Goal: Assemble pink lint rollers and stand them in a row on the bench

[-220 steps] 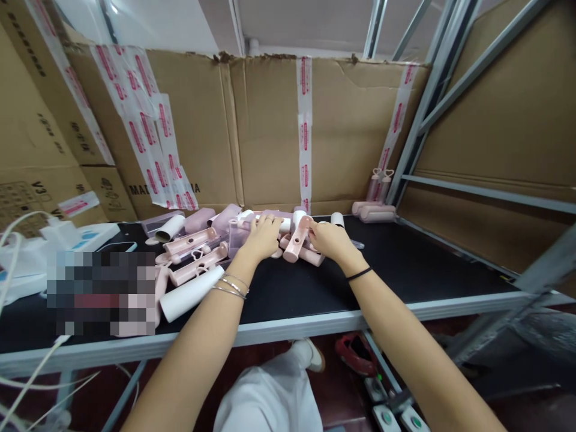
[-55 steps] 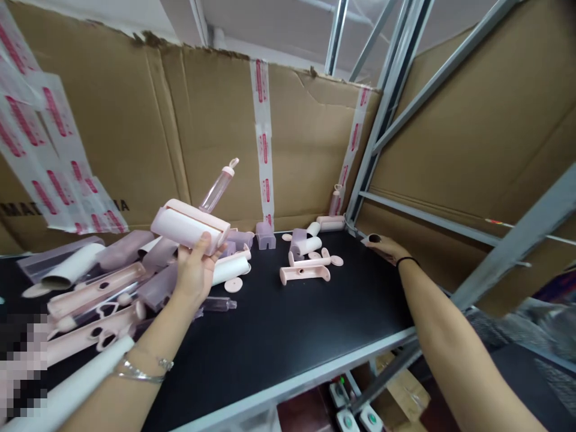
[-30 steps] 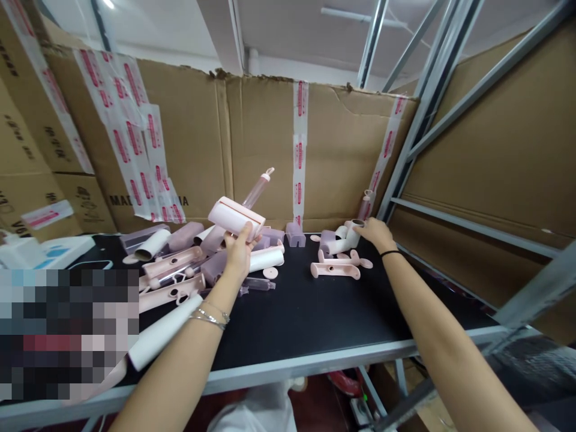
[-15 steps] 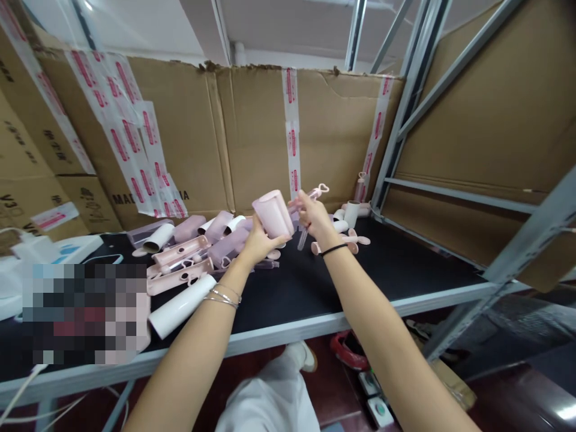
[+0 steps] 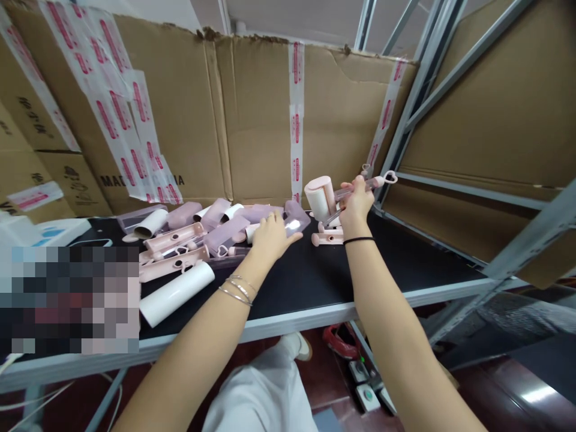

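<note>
My left hand (image 5: 271, 237) reaches down into the pile. Its fingers curl and its thumb points right, around a translucent lilac plastic cover (image 5: 297, 218). My right hand (image 5: 358, 201) is closed on a clear pinkish plastic tube with a heart-shaped loop (image 5: 389, 177) at its end. A thin clear strip also sticks out below the fingers. Just left of that hand is a pale pink and white rounded cylinder (image 5: 319, 199); whether the fingers hold it too, I cannot tell. Under it lie pink plastic pieces (image 5: 327, 238).
Left on the black shelf top (image 5: 310, 288) lie more lilac covers (image 5: 227, 234), pink trays (image 5: 175, 264) and white tubes (image 5: 177, 294). Cardboard (image 5: 252, 120) walls the back. A metal post (image 5: 407, 114) stands at right. The lower left is pixelated.
The pink cylinder has left my left hand and is now beside my right hand. My left hand has lowered to the lilac cover. My right hand has shifted right with the heart-ended tube.
</note>
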The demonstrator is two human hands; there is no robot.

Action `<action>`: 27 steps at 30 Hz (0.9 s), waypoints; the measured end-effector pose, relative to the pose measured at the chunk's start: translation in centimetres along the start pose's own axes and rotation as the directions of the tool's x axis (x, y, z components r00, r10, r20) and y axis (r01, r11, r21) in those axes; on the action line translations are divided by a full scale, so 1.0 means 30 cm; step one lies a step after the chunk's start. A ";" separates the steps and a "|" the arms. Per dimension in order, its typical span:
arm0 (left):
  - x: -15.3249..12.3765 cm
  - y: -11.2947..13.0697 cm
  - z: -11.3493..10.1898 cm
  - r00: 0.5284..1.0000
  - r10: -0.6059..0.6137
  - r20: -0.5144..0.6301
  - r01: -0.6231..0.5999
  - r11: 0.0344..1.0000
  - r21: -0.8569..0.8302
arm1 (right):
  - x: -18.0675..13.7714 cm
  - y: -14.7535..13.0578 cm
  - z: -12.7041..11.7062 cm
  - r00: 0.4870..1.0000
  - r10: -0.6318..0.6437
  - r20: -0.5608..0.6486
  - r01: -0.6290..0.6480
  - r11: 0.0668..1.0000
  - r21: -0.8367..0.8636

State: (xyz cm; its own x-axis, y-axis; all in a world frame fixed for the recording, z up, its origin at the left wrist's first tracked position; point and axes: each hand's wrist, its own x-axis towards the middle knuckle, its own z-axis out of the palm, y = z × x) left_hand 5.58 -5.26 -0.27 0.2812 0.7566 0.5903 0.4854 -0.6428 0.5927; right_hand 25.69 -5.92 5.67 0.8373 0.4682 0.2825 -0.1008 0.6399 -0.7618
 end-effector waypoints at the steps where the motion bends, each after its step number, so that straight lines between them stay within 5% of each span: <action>1: -0.005 0.009 0.022 1.000 0.009 -0.003 -0.009 1.000 0.022 | -0.001 0.005 0.002 1.000 -0.011 0.001 0.011 1.000 -0.011; 4: -0.011 0.036 0.063 0.996 0.036 0.087 -0.044 0.995 0.093 | -0.003 0.019 0.008 0.999 -0.045 0.006 0.045 0.998 -0.047; 7: -0.016 0.060 0.026 0.987 0.101 0.124 -0.117 0.985 0.124 | -0.005 0.032 0.009 0.999 -0.054 0.005 0.055 0.996 -0.072; 13: -0.196 0.032 -0.298 0.982 0.089 -0.168 -0.049 0.972 0.231 | -0.005 0.051 0.005 0.999 -0.046 -0.011 0.044 0.994 -0.104; 19: -0.424 -0.064 -0.564 0.981 -0.194 -0.002 0.161 0.805 0.571 | 0.001 0.058 0.003 1.000 0.006 -0.010 -0.007 0.991 -0.136; 23: -0.276 0.028 -0.572 0.988 0.047 -0.146 0.034 0.864 0.503 | 0.002 0.058 0.001 1.000 -0.001 -0.022 -0.001 0.994 -0.112; 27: -0.011 0.067 -0.420 0.976 0.157 -0.153 -0.120 0.966 0.228 | -0.010 0.059 0.002 0.999 0.029 -0.045 -0.031 0.998 -0.054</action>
State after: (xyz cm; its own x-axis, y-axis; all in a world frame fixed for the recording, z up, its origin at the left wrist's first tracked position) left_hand -3.96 -8.32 7.64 0.2240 0.6192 0.7526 0.6242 -0.6842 0.3771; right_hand 25.23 -4.88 4.26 0.8574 0.4584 0.2339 -0.0979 0.5914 -0.8004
